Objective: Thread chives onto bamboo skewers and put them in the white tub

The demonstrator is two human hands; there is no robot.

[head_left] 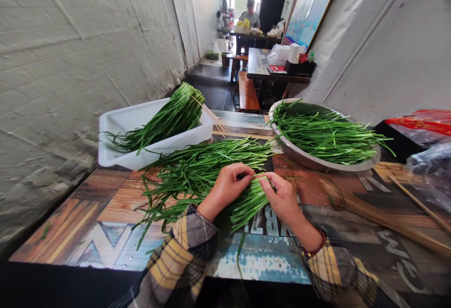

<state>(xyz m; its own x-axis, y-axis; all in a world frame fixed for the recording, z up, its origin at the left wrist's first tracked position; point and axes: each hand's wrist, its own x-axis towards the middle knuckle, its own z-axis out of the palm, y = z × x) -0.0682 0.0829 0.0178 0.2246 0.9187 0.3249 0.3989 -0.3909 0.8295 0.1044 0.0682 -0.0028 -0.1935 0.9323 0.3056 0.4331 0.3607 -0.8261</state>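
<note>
My left hand (227, 186) and my right hand (280, 195) meet over a small bunch of green chives (246, 204) lying on the painted table (105, 214). Both hands have their fingers curled and pinch the stalks near the bunch's upper end. A loose pile of chives (197, 167) spreads across the table just beyond my hands. Both sleeves are yellow and dark plaid, and a beaded bracelet (313, 249) sits on my right wrist.
A white plastic tub (120, 124) at the left holds chives on bamboo skewers. A metal basin (310, 160) of chives stands at the right. Long bamboo skewers (380, 218) lie at the right, near plastic bags (430, 157). A person sits at a far table (250, 14).
</note>
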